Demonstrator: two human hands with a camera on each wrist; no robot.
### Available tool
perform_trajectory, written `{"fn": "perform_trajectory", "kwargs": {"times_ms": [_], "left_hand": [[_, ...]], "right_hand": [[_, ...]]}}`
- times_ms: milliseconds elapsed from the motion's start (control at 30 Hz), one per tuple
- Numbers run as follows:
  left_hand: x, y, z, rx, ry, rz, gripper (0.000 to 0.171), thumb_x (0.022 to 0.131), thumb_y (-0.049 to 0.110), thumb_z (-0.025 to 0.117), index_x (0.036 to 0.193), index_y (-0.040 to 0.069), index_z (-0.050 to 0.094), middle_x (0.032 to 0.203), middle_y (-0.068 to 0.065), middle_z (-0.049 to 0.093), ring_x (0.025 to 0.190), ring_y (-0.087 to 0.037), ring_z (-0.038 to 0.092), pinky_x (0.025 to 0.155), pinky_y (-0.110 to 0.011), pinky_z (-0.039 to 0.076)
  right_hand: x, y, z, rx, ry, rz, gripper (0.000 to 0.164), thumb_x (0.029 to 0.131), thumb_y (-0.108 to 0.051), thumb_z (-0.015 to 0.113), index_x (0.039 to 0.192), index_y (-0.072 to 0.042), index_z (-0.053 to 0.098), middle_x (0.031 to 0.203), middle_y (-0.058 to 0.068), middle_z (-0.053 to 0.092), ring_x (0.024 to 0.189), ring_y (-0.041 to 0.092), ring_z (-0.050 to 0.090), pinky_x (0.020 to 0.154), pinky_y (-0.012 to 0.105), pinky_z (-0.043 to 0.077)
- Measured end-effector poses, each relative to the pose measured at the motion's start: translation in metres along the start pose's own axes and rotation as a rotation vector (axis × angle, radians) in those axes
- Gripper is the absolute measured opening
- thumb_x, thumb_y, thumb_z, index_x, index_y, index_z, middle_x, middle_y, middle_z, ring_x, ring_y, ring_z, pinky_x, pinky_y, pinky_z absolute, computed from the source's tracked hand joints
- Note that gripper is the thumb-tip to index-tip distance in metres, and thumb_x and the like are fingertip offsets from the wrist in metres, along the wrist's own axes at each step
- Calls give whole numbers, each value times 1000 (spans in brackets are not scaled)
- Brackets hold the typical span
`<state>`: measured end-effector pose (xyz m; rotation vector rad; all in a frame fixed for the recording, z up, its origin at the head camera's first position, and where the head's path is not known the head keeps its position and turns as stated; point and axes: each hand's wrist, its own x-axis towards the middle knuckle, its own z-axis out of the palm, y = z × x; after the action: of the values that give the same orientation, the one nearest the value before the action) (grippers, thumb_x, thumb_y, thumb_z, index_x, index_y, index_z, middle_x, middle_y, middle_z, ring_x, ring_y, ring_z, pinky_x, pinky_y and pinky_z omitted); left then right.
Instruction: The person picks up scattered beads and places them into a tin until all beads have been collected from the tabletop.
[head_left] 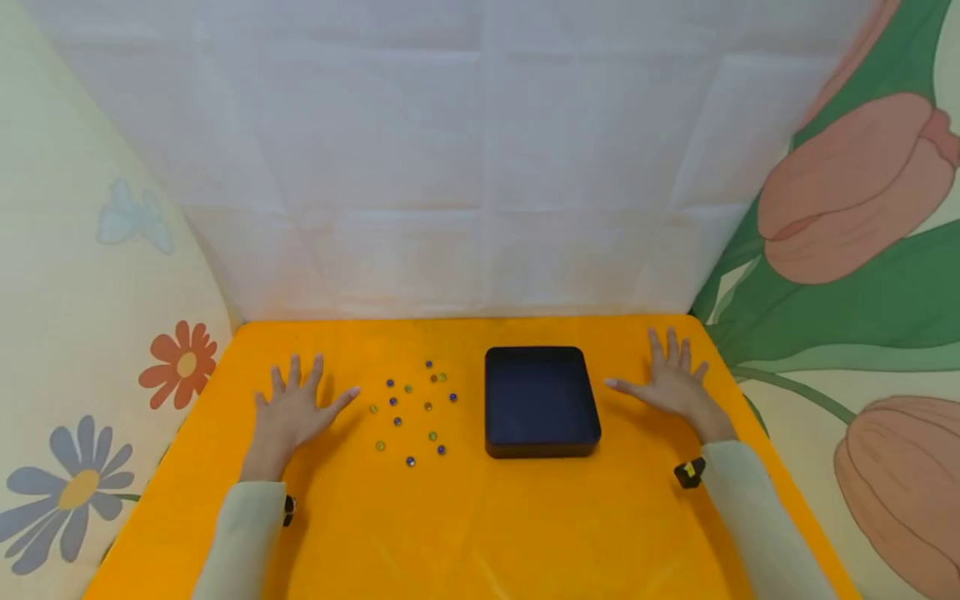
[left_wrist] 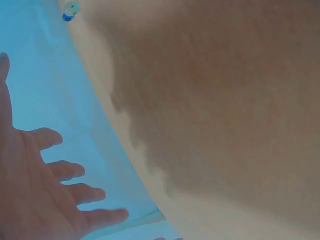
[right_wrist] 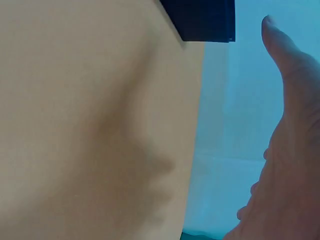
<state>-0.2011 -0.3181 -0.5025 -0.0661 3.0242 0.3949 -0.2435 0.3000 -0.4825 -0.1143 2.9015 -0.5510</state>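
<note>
Several small glass marbles, some dark blue and some yellowish, lie scattered left of centre in the head view; one blue marble (head_left: pixel 410 461) is nearest the front. To their right stands a square black tray (head_left: pixel 542 450) with low walls and nothing visible inside. My left hand (head_left: pixel 294 412) is spread above the table, left of the marbles, holding nothing. Past the tray's right side, my right hand (head_left: pixel 675 385) is also spread and holds nothing, its thumb pointing at the tray. In the left wrist view a pale marble (left_wrist: pixel 71 8) shows at the top; the right wrist view shows a tray corner (right_wrist: pixel 200 20).
An orange-covered table (head_left: pixel 465 525) carries everything. A white creased sheet (head_left: pixel 480 167) rises behind its far edge. Flower-printed cloths stand at both sides, with a red flower (head_left: pixel 186 364) left and a pink tulip (head_left: pixel 855 187) right.
</note>
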Motion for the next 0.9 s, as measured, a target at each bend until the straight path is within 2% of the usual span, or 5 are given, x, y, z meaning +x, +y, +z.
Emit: {"fn": "perform_trajectory", "kwargs": {"times_ms": [200, 267, 533, 733, 900], "left_hand": [[-3, -1, -6, -16, -27, -10, 112, 94, 88, 32, 170, 10, 5, 171, -36, 0, 152, -69, 8, 101, -88, 30], [-4, -1, -7, -26, -30, -8, 112, 95, 88, 32, 170, 9, 5, 171, -36, 3, 153, -66, 11, 99, -88, 32], [-9, 6, -17, -116, -48, 11, 109, 99, 83, 32, 168, 0, 12, 167, -40, 19, 147, -64, 30, 110, -80, 32], [-18, 12, -16, -260, -31, 85, 89, 106, 62, 49, 162, -5, 30, 161, -37, 37, 140, -57, 47, 110, -70, 43], [-23, 20, -15, -339, -23, 114, 70, 108, 44, 57, 156, -4, 43, 152, -34, 51, 129, -51, 61, 101, -60, 55]], "right_hand": [[-2, -5, 4, 15, -1, -22, 132, 87, -84, 58, 167, -12, -18, 170, 28, -28, 156, 61, -17, 112, 88, -3], [-2, -7, 4, 25, 5, -32, 131, 88, -83, 59, 167, -12, -17, 171, 28, -26, 157, 61, -15, 114, 87, -1], [-5, -17, 6, 58, 3, -63, 132, 86, -81, 64, 169, -11, -11, 172, 29, -20, 157, 62, -5, 119, 82, 10], [-11, -25, 4, 60, 25, -108, 135, 81, -77, 73, 169, -7, -3, 172, 34, -5, 156, 63, 5, 113, 81, 28], [-16, -31, 6, 81, 45, -122, 138, 79, -78, 76, 170, -10, -4, 173, 32, -6, 155, 63, 10, 108, 80, 36]]}}
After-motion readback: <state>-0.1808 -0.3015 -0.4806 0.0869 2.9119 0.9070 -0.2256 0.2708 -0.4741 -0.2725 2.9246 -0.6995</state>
